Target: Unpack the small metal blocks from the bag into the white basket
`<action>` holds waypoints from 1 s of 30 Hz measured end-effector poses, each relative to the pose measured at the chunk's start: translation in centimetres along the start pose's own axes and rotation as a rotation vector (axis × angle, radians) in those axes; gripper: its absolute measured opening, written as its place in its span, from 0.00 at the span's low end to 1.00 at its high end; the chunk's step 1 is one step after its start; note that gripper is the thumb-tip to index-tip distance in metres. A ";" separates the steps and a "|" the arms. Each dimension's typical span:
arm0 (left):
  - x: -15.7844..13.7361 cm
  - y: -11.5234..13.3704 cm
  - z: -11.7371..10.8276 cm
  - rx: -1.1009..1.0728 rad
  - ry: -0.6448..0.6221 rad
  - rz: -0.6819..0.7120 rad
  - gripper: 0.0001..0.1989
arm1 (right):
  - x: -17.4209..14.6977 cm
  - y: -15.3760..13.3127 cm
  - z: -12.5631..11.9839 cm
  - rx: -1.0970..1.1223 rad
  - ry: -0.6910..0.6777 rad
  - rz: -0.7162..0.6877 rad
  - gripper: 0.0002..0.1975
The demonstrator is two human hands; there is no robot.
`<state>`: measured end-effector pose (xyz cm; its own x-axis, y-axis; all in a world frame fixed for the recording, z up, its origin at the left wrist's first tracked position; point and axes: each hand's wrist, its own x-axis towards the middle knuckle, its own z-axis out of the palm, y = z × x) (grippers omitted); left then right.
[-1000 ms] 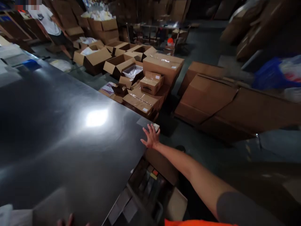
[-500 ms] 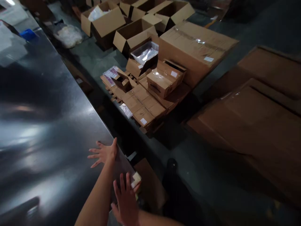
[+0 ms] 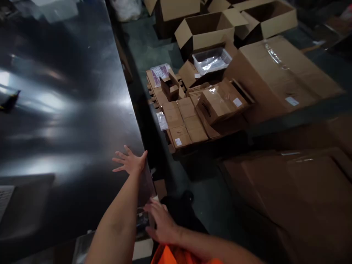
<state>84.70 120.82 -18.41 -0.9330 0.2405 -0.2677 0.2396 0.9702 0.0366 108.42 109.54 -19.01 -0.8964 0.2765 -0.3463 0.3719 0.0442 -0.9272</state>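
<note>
My left hand (image 3: 131, 162) lies on the shiny metal table (image 3: 90, 121), close to its right edge. Its fingers are spread wide, with the thumb toward the edge and nothing held. My right hand (image 3: 162, 222) is by the near corner of the table, its fingers stretched out and nothing visible in its grasp. Just beyond those fingertips, a small white piece (image 3: 155, 198) shows at the corner, partly covered by the hand. Whether the fingertips press on the corner or hover over it, I cannot tell.
Flattened cartons and a small box (image 3: 220, 102) are stacked on a pallet right of the table. A clear plastic bin (image 3: 211, 60) and open cartons (image 3: 211, 29) stand behind. A large carton (image 3: 288, 77) and cardboard sheets (image 3: 291, 194) lie farther right. A dark object (image 3: 10, 102) rests on the table.
The view has swung leftward, so the cartons appear farther right. My left hand stays spread on the table. My right hand has moved from raised fingers to reaching forward at the corner.
</note>
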 end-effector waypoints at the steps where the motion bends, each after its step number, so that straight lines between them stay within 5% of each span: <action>1: 0.0 0.0 -0.1 -0.009 -0.009 -0.001 0.60 | -0.6 0.7 -1.0 0.043 0.066 -0.025 0.29; 4: -0.1 0.1 -0.3 -0.023 -0.016 0.011 0.59 | -2.4 2.2 -4.0 0.120 0.249 0.013 0.16; 10: 0.1 -0.1 0.4 0.003 0.006 0.040 0.58 | -2.1 3.0 -8.4 0.222 0.338 0.292 0.22; 17: 0.1 -0.1 1.4 0.087 0.080 0.056 0.57 | 8.4 1.3 -9.9 0.312 0.285 0.489 0.16; 22: -0.4 -0.3 1.9 0.101 0.183 0.088 0.56 | 15.4 2.9 -12.3 0.267 0.263 0.591 0.19; 25: -0.3 -0.4 2.3 0.106 0.206 0.101 0.55 | 18.6 5.2 -16.5 0.177 0.341 0.637 0.23; 30: 0.0 -0.3 2.2 0.092 0.187 0.085 0.52 | 23.0 9.7 -27.8 0.027 0.630 0.798 0.28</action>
<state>85.26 120.49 -20.53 -0.9399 0.3309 -0.0840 0.3350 0.9414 -0.0390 98.15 143.00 -32.03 -0.0957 0.6715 -0.7348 0.7937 -0.3940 -0.4635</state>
